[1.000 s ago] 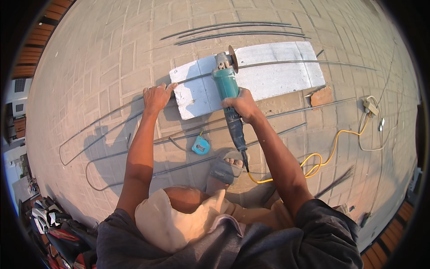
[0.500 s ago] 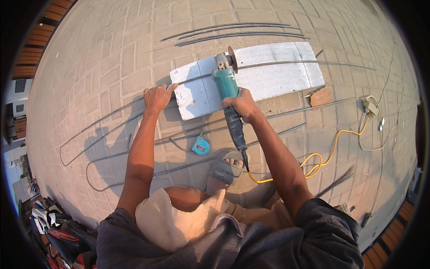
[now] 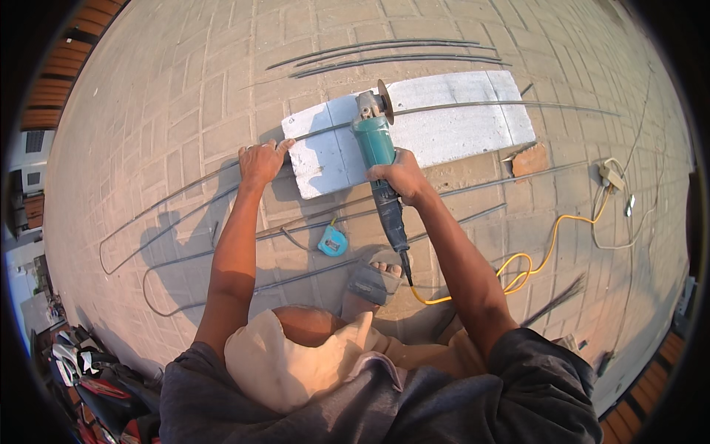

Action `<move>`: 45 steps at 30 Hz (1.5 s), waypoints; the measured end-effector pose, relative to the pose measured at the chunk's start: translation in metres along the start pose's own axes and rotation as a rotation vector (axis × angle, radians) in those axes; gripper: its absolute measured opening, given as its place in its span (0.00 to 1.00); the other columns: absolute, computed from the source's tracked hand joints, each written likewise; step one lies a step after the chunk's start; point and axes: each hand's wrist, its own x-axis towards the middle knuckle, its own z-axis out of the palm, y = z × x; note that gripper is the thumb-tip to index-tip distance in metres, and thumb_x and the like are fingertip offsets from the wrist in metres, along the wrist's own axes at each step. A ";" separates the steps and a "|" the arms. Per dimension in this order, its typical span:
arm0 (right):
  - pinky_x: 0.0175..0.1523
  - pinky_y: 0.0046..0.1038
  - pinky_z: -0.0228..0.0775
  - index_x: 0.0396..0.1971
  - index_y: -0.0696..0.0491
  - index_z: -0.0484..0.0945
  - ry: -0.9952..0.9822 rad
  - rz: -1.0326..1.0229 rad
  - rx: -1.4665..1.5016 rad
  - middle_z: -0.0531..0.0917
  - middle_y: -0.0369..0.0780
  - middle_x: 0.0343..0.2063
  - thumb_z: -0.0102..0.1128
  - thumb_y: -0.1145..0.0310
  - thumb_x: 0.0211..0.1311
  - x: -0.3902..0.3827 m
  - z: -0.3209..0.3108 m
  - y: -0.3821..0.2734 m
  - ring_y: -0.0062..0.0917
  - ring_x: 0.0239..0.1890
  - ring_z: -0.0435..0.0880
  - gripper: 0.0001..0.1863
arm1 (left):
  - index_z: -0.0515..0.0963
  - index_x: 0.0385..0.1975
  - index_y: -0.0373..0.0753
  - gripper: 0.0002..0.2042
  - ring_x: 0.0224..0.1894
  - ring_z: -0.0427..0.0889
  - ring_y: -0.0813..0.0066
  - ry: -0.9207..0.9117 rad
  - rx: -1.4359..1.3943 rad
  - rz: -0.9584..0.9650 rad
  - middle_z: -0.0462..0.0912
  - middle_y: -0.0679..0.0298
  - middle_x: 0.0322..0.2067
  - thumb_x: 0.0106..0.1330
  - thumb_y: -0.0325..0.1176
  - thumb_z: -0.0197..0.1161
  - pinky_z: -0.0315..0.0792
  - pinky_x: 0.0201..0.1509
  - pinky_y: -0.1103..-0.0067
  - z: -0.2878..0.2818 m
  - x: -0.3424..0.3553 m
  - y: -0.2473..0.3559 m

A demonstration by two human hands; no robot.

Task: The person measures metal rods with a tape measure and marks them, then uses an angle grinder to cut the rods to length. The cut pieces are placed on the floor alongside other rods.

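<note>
My right hand [image 3: 401, 176] is wrapped round the body of a green and black angle grinder [image 3: 375, 142]. Its brown cutting disc [image 3: 385, 102] stands edge-on at a thin steel rod [image 3: 503, 103]; I cannot tell whether they touch. The rod lies lengthwise across a long white block [image 3: 458, 140] and bends back on itself at the far left. Just off the block's left end, my left hand [image 3: 260, 163] is closed on the rod, its thumb and fingers by the block's edge. The grinder's head hides a short stretch of rod.
Several cut rods [image 3: 392, 50] lie beyond the block. Nearer me are more bent rods [image 3: 296, 279], a blue tape measure [image 3: 333, 241] and my sandalled foot [image 3: 376, 281]. A yellow cord [image 3: 562, 219] runs right to a socket [image 3: 611, 175], past a brick piece [image 3: 529, 160].
The grinder's head and disc have shifted very slightly toward me. My left hand has stayed in place on the rod.
</note>
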 end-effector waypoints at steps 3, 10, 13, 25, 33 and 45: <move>0.33 0.30 0.74 0.31 0.65 0.80 0.001 -0.010 0.003 0.83 0.43 0.26 0.73 0.70 0.39 -0.003 0.000 -0.002 0.26 0.27 0.80 0.18 | 0.79 0.56 0.38 0.41 0.53 0.82 0.52 -0.007 0.012 -0.007 0.85 0.46 0.46 0.72 0.69 0.32 0.59 0.67 0.52 -0.004 -0.001 0.002; 0.37 0.30 0.75 0.32 0.66 0.81 -0.015 -0.073 -0.012 0.84 0.45 0.28 0.73 0.70 0.38 0.003 0.005 -0.032 0.28 0.28 0.82 0.20 | 0.79 0.56 0.36 0.38 0.59 0.78 0.52 0.104 0.042 -0.003 0.82 0.46 0.51 0.73 0.67 0.36 0.52 0.71 0.53 -0.002 -0.007 0.008; 0.36 0.30 0.75 0.30 0.66 0.81 -0.002 -0.122 -0.119 0.84 0.48 0.27 0.75 0.65 0.35 0.011 0.009 -0.050 0.30 0.28 0.83 0.23 | 0.78 0.55 0.35 0.38 0.61 0.74 0.52 0.346 0.001 0.079 0.79 0.48 0.55 0.72 0.67 0.40 0.53 0.71 0.54 -0.005 -0.015 0.022; 0.44 0.30 0.76 0.43 0.69 0.79 -0.272 -0.267 -0.337 0.85 0.48 0.34 0.73 0.62 0.43 0.000 0.009 -0.113 0.29 0.36 0.84 0.30 | 0.71 0.54 0.39 0.32 0.49 0.82 0.64 -0.373 -1.992 0.115 0.81 0.60 0.45 0.60 0.58 0.70 0.74 0.59 0.62 -0.077 -0.054 0.136; 0.59 0.36 0.74 0.64 0.72 0.62 -0.649 -0.087 0.475 0.78 0.53 0.52 0.64 0.71 0.59 -0.039 -0.036 -0.070 0.35 0.53 0.81 0.36 | 0.71 0.51 0.36 0.28 0.51 0.82 0.57 -0.352 -2.317 0.058 0.81 0.56 0.44 0.58 0.50 0.70 0.79 0.58 0.56 -0.081 -0.068 0.132; 0.44 0.34 0.86 0.51 0.70 0.76 -0.634 0.180 0.717 0.85 0.55 0.40 0.60 0.68 0.69 -0.047 -0.019 -0.047 0.36 0.40 0.89 0.19 | 0.76 0.44 0.35 0.27 0.40 0.85 0.61 -0.281 -2.227 0.094 0.83 0.54 0.38 0.57 0.53 0.69 0.83 0.50 0.62 -0.064 -0.060 0.124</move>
